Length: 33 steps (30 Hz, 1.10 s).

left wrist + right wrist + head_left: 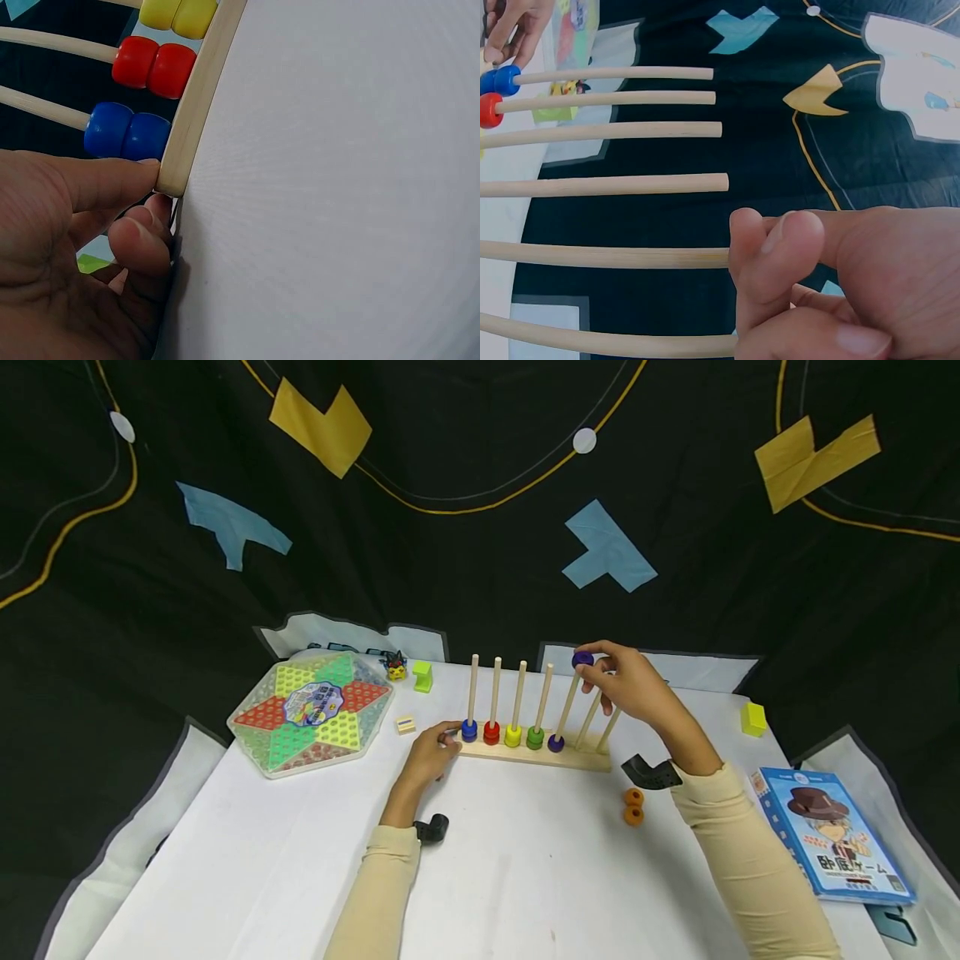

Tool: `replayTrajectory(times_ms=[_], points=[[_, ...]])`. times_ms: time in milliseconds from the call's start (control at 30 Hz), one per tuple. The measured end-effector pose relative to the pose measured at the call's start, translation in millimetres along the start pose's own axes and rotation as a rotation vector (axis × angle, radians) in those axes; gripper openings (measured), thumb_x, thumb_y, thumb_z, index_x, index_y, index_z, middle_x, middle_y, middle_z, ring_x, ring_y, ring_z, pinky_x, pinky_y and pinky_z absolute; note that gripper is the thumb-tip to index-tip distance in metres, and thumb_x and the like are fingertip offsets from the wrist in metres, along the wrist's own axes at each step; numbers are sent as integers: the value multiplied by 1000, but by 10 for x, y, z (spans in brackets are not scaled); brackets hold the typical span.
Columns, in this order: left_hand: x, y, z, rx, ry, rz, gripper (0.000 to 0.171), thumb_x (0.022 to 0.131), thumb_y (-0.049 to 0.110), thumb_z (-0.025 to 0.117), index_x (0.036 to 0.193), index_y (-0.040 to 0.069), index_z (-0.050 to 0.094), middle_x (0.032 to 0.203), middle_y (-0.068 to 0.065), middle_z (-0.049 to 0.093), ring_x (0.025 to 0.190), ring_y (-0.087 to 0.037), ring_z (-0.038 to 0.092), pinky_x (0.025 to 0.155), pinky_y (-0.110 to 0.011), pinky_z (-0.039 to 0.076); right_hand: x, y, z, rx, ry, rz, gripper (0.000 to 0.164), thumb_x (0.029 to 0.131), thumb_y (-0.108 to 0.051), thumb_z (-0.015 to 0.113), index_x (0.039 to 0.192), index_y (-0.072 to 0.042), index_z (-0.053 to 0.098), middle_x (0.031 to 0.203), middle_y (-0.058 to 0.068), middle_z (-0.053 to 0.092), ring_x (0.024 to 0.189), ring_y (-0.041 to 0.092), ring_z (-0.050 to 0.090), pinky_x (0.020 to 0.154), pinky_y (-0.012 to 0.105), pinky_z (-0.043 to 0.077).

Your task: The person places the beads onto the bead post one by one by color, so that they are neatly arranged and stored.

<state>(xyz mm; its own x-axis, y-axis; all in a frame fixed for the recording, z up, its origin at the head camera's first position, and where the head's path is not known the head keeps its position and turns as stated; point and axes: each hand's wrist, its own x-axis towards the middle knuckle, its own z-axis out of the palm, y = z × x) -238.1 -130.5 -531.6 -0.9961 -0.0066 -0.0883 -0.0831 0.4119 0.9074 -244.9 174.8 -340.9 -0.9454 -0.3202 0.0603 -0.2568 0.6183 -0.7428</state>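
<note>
A wooden peg rack [534, 757] stands on the table with several upright pegs. My left hand [430, 753] grips the left end of its base, the thumb against the corner beside the blue beads [126, 131]. Pairs of red beads [154, 66], yellow beads [178, 15] and green beads [535, 738] sit low on their own pegs. One purple bead [556, 743] is at the foot of the fifth peg. At that peg's top my right hand [633, 685] pinches another purple bead [582, 658]; in the right wrist view the fingers hide it.
Two orange beads [633, 815] lie near the right forearm. A hexagonal Chinese checkers board [262, 752] is at left, near a small figure [394, 666], a green block [422, 677] and a small striped block [405, 724]. Rightward are a yellow-green block [753, 719] and a blue game box [836, 835].
</note>
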Motion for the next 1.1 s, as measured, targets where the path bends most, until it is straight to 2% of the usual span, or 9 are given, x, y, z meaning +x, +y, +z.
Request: replayTrajectory(times_ms=[233,467,633,833,967,1100], points=[[-4,2,9,4,2,-2,42,88,3,63,129,13,60,88,-7,52,50,-10,39,36,-21,36,-22,24,-5,-4,-11,0,41,97,-23,57,135,-11,48,80,11,62,49,25,55,47,37,51],[-9,4,17,6,7,1,42,88,2,63,128,13,60,86,-7,52,49,-10,39,35,-21,36,-207,133,-116,15,55,-2,43,97,-29,57,136,-15,47,81,15,62,49,26,54,49,36,50],[-6,4,3,3,6,4,41,88,2,63,128,13,60,87,-7,52,47,-10,38,36,-21,36,-489,394,-207,53,107,56,45,97,-33,55,137,-14,45,83,17,59,50,25,52,46,31,48],[3,-31,-10,2,2,4,41,88,2,63,128,13,60,87,-7,53,47,-10,39,36,-22,37,-861,877,-228,127,128,178,45,97,-37,53,135,-14,43,82,16,54,50,21,48,43,27,43],[11,-37,-14,7,14,17,41,88,2,63,127,13,61,87,-7,53,47,-10,39,35,-22,37,-1018,1225,-74,113,61,230,41,98,-34,54,132,-13,47,83,17,54,50,19,46,43,26,42],[9,-17,-2,3,8,13,41,89,3,63,128,13,61,88,-7,53,48,-10,39,36,-22,37,-1169,1536,173,100,-122,271,37,99,-22,53,134,-11,47,84,17,57,52,16,46,44,25,39]])
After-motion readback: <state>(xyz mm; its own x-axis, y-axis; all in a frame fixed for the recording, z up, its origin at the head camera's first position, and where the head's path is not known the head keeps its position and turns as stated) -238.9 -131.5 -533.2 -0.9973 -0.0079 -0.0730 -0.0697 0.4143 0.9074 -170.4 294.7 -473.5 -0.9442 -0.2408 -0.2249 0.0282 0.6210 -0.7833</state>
